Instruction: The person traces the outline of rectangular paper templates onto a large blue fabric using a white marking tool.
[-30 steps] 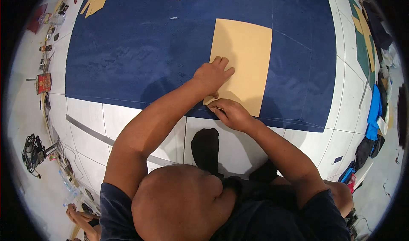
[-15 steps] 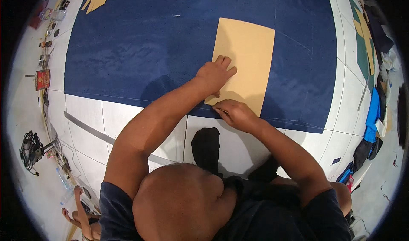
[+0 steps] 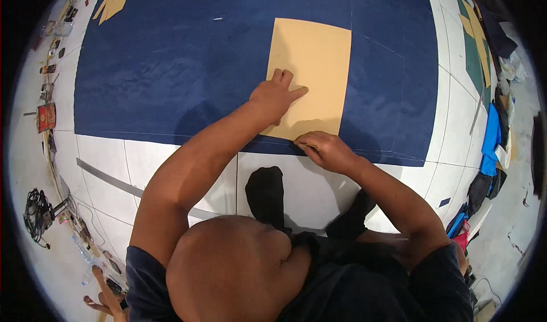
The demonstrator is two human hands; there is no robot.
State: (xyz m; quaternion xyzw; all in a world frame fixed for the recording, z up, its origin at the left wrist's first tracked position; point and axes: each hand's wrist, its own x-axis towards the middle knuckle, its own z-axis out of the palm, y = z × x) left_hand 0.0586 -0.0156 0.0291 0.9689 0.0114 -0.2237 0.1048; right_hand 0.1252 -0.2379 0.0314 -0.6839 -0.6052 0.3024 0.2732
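A tan card pattern piece (image 3: 319, 66), roughly rectangular, lies flat on a large dark blue cloth (image 3: 154, 83) spread over the floor. My left hand (image 3: 275, 98) rests on the card's left side, fingers spread and pressing down. At the card's near edge, my right hand (image 3: 327, 150) has its fingertips pinched together against the cloth. Whatever sits in that pinch is too small and covered to name. Thin pale lines run along the cloth's near border and to the right of the card.
More tan pieces (image 3: 115, 2) lie at the far left of the cloth. A grey strip (image 3: 108, 177) rests on white tiles near my black-covered foot (image 3: 265, 194). Blue fabric (image 3: 491, 142) is heaped at right. Coiled cables (image 3: 37, 211) and another person's arm (image 3: 105, 290) show at left.
My right hand has slid rightward along the card's near edge. The left hand stays on the card with its fingers spread wider. The whole view has shifted slightly.
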